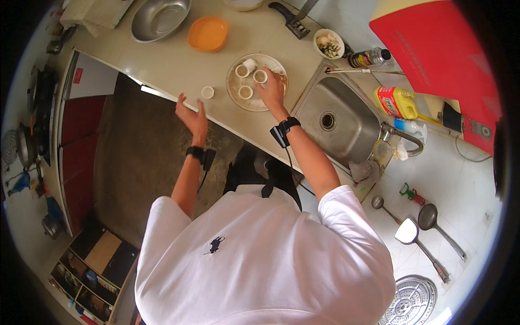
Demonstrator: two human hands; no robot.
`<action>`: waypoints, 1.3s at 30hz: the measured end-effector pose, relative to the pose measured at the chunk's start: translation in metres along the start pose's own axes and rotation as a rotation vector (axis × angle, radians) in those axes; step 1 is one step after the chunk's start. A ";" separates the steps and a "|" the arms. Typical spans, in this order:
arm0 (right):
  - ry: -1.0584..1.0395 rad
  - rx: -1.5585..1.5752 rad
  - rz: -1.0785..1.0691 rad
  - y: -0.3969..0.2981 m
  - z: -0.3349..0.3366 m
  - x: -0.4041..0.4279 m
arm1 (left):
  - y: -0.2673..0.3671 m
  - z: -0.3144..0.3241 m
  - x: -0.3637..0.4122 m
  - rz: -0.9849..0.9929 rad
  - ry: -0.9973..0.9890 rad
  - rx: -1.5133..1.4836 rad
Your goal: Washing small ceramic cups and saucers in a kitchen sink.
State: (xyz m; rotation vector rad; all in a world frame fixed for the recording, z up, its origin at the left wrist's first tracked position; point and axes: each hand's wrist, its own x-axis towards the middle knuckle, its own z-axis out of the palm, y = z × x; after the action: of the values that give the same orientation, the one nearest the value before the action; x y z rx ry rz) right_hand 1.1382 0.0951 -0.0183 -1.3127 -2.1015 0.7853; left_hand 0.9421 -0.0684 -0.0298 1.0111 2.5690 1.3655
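Note:
My right hand (273,90) grips a small white cup (260,76) over a round tray (260,106), thumb on one side and fingers on the other. Two more small cups, a near one (245,92) and a left one (242,71), sit on the tray with brownish insides. Behind them a white cup (251,63) seems to lie on its side. Part of the tray's right side is hidden by my fingers. Another small white cup (207,92) stands on the counter, left of the tray. Close by it, my left hand (193,117) hovers at the counter's edge, fingers apart and holding nothing.
A steel sink (345,118) is set into the counter (170,67) on the right. Beyond the tray are an orange plastic basin (207,34), a metal bowl (161,20), a knife sharpener (293,25) and a bowl of food (329,44). Bottles line the wall behind the sink.

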 end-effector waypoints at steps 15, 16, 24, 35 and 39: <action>0.120 0.493 0.444 0.056 -0.211 -0.210 | 0.197 0.114 -0.197 -1.135 -1.649 -1.036; 0.233 0.416 0.406 0.074 -0.220 -0.227 | 0.218 0.122 -0.212 -1.115 -1.699 -1.012; 0.490 0.300 0.456 0.183 -0.305 -0.252 | 0.311 0.222 -0.324 -1.152 -1.815 -1.007; 0.643 0.140 0.245 0.263 -0.347 -0.213 | 0.370 0.305 -0.359 -1.167 -1.521 -1.201; 0.656 0.198 0.260 0.274 -0.348 -0.218 | 0.381 0.308 -0.362 -1.117 -1.560 -1.211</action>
State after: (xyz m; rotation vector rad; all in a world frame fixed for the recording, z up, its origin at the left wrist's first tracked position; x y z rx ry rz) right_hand 1.6302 0.0612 -0.0042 -1.4944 -1.3280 0.5416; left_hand 1.5290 0.0941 -0.0137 0.0578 0.5507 0.7737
